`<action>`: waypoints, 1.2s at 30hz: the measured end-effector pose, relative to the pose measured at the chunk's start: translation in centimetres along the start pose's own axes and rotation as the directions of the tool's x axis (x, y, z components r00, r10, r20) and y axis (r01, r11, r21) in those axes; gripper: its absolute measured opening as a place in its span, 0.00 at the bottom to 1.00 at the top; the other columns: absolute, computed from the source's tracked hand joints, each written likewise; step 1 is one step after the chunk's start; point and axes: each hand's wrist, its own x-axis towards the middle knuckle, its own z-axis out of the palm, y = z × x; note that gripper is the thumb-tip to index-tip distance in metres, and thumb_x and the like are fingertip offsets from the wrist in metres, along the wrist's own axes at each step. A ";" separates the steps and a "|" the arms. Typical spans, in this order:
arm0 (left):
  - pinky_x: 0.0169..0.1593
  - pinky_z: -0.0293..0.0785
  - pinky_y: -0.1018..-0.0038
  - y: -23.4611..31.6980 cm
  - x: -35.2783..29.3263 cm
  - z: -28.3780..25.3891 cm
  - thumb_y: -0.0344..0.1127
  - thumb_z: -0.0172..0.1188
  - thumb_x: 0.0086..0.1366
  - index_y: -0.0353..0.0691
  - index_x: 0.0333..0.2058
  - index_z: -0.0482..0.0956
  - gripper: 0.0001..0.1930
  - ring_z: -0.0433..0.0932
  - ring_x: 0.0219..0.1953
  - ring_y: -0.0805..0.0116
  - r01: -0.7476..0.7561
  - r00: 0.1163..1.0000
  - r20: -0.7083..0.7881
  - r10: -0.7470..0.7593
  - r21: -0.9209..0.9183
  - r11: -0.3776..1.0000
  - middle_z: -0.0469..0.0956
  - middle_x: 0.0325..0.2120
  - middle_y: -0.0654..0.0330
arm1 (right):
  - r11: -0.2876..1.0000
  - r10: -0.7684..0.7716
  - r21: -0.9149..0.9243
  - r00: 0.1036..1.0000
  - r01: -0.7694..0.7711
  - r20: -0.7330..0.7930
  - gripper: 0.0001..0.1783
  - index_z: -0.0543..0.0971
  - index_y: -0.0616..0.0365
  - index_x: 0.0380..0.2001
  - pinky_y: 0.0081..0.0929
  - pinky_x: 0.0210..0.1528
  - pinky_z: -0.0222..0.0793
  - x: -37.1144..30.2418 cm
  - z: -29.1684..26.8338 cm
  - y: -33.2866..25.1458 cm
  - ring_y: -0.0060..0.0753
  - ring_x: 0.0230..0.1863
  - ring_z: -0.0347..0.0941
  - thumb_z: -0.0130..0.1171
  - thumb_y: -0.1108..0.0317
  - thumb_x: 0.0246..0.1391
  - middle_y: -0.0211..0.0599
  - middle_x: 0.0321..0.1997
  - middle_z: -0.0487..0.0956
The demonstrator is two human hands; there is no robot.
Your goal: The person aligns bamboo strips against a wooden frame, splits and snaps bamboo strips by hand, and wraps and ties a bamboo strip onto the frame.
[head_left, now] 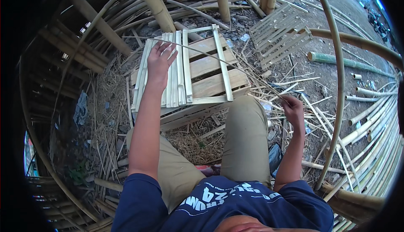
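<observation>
My right hand (293,109) is closed on one end of a long thin bamboo stick (219,58), out to the right of my knee. The stick slants up and leftward across a low wooden pallet (210,70) in front of me. Pale bamboo slats (173,82) lie side by side on the pallet's left part, with a narrow frame of strips (223,63) to their right. Over the slats, my left hand (159,59) has its fingers spread, the tips close to the stick. Whether those fingertips touch the stick or the slats, I cannot tell.
A finished-looking slatted panel (277,36) leans at the far right. Bamboo poles (366,124) are piled along the right side, near a curved pole (336,63). Upright bamboo posts (155,5) stand beyond the pallet. Shavings and offcuts (109,106) litter the ground.
</observation>
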 end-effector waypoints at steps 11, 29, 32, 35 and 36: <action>0.73 0.55 0.63 0.2 -3.5 -7.3 0.59 0.61 0.63 0.45 0.74 0.47 0.49 0.56 0.72 0.45 -0.357 0.582 0.288 -0.761 0.931 0.079 0.37 0.74 0.43 | 0.882 -0.319 -0.272 0.913 0.384 0.254 0.27 0.77 0.59 0.59 0.45 0.41 0.70 4.2 17.8 -18.0 0.53 0.35 0.73 0.49 0.83 0.56 0.54 0.34 0.73; 0.71 0.60 0.62 1.9 -3.6 -8.4 0.58 0.56 0.67 0.45 0.73 0.49 0.44 0.61 0.70 0.52 -0.143 0.697 0.085 -0.712 0.989 -0.021 0.59 0.70 0.50 | 0.980 0.178 -0.132 0.956 -0.150 0.232 0.16 0.77 0.66 0.50 0.40 0.39 0.76 8.0 19.7 -16.9 0.44 0.38 0.83 0.55 0.76 0.58 0.52 0.36 0.85; 0.70 0.60 0.62 1.5 -3.7 -7.5 0.58 0.56 0.67 0.44 0.73 0.50 0.43 0.62 0.70 0.52 -0.141 0.695 0.099 -0.712 0.990 0.001 0.60 0.70 0.49 | 0.942 0.264 0.066 0.850 -0.328 0.456 0.17 0.74 0.69 0.51 0.30 0.37 0.77 5.1 24.0 -15.8 0.34 0.37 0.82 0.57 0.76 0.59 0.45 0.34 0.85; 0.66 0.65 0.61 0.8 -3.8 -6.9 0.58 0.55 0.68 0.41 0.68 0.61 0.38 0.68 0.65 0.53 -0.176 0.682 0.105 -0.724 0.984 -0.023 0.68 0.64 0.47 | 0.849 0.368 0.172 0.793 -0.500 0.486 0.15 0.74 0.68 0.49 0.30 0.36 0.80 2.3 27.2 -15.0 0.33 0.36 0.82 0.60 0.76 0.59 0.41 0.35 0.84; 0.62 0.70 0.61 0.8 -4.1 -6.3 0.58 0.55 0.68 0.39 0.64 0.69 0.34 0.75 0.60 0.53 -0.228 0.667 0.129 -0.734 0.973 -0.036 0.75 0.59 0.46 | 0.779 0.434 0.208 0.748 -0.591 0.502 0.15 0.75 0.67 0.48 0.30 0.35 0.81 1.6 27.8 -14.6 0.32 0.36 0.82 0.62 0.75 0.59 0.40 0.36 0.83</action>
